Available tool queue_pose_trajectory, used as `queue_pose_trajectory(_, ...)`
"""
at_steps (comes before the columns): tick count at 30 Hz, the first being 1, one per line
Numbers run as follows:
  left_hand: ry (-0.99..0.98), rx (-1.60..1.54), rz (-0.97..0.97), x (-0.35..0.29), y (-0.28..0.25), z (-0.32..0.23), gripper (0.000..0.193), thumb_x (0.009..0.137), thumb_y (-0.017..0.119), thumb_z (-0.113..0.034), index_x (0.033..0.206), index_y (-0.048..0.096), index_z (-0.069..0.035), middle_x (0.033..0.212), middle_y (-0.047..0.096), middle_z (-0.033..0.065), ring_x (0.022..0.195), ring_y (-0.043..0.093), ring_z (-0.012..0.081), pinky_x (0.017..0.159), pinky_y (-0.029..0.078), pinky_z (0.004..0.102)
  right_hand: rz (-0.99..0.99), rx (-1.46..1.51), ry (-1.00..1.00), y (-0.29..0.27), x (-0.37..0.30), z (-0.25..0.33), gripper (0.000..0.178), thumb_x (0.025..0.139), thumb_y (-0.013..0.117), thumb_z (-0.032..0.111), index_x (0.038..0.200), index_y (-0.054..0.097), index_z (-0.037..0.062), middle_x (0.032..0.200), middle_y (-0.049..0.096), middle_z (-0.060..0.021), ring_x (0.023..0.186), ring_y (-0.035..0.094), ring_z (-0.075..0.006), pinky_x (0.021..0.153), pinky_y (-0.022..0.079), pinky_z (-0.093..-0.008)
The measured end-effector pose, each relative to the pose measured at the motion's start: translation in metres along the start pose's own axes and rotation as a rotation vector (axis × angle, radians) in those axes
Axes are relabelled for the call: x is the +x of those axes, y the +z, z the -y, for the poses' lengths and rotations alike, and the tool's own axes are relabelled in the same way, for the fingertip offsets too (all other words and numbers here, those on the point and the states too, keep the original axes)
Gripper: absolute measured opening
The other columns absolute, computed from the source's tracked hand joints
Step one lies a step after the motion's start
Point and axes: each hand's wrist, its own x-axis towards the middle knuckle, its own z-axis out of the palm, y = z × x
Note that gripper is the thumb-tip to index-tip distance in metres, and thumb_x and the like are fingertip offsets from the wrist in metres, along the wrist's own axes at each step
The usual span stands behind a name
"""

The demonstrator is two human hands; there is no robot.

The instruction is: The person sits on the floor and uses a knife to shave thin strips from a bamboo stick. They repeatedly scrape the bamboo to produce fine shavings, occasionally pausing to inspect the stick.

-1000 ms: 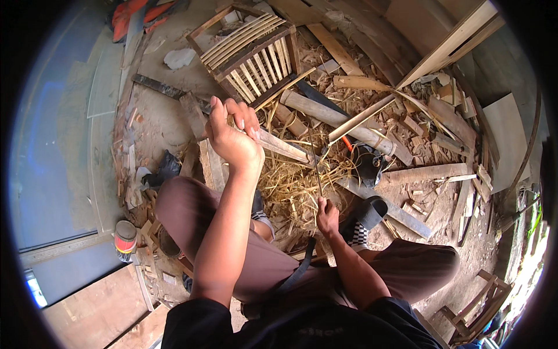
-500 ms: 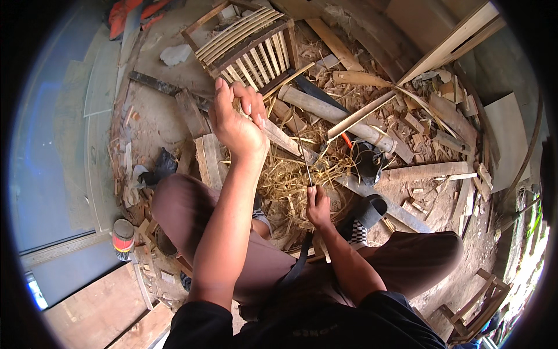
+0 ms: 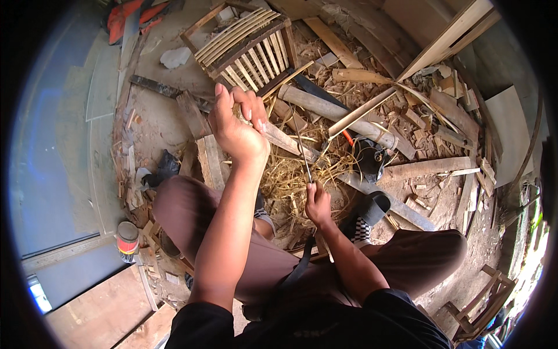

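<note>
Tool [image 3: 304, 157] in R hand [image 3: 318, 205] is thin, dk

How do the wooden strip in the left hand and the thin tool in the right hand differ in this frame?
Width: the wooden strip is broader; the thin tool is very narrow.
Colour: the wooden strip is pale brown, the thin tool dark grey.
Direction: the wooden strip slants down and right from the left hand; the thin tool points up and slightly left from the right hand.
Shared: both are long.
</note>
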Motion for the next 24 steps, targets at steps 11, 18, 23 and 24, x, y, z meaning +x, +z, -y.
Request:
queue_pose_trajectory(11,-0.027,0.046,0.049,-0.009,-0.005,0.0,0.056,0.108,0.039,-0.045,0.061,0.034,-0.016,0.047,0.029,0.0,0.04,0.024,0.0127,0.043,0.022,0.0282,-0.061,-0.177,0.26,0.019,-0.014,-0.087,0.061,0.106,0.044,0.048,0.095,0.066,-0.0082,0.078,0.066,-0.0349,0.081,0.068,-0.0525,0.074,0.053,-0.0556)
queue_pose_trajectory(18,-0.007,0.06,0.034,-0.009,0.002,-0.003,0.055,0.108,0.039,-0.045,0.061,0.034,-0.015,0.047,0.029,0.0005,0.04,0.024,0.0126,0.043,0.022,0.0282,0.025,0.054,-0.073,-0.005,0.011,0.04,0.037,0.106,0.053,0.031,0.098,0.055,-0.0048,0.073,0.062,-0.0291,0.069,0.065,-0.0493,0.063,0.049,-0.0528)
queue_pose_trajectory(23,-0.028,0.003,-0.005,-0.005,-0.006,-0.006,0.056,0.108,0.041,-0.044,0.061,0.035,-0.014,0.048,0.029,0.0,0.039,0.025,0.0113,0.043,0.021,0.0278,-0.054,0.046,-0.061,0.023,-0.002,-0.045,0.035,0.104,0.053,0.032,0.095,0.053,-0.0018,0.076,0.062,-0.0305,0.076,0.063,-0.0546,0.066,0.048,-0.0574)
queue_pose_trajectory(24,-0.013,0.006,0.009,-0.009,-0.01,-0.006,0.056,0.108,0.041,-0.044,0.061,0.035,-0.014,0.048,0.029,-0.0001,0.039,0.025,0.0113,0.043,0.021,0.0278,-0.062,-0.03,-0.003,0.028,-0.017,-0.077,0.037,0.105,0.05,0.033,0.094,0.053,-0.0023,0.075,0.062,-0.03,0.076,0.062,-0.0544,0.066,0.047,-0.0576)
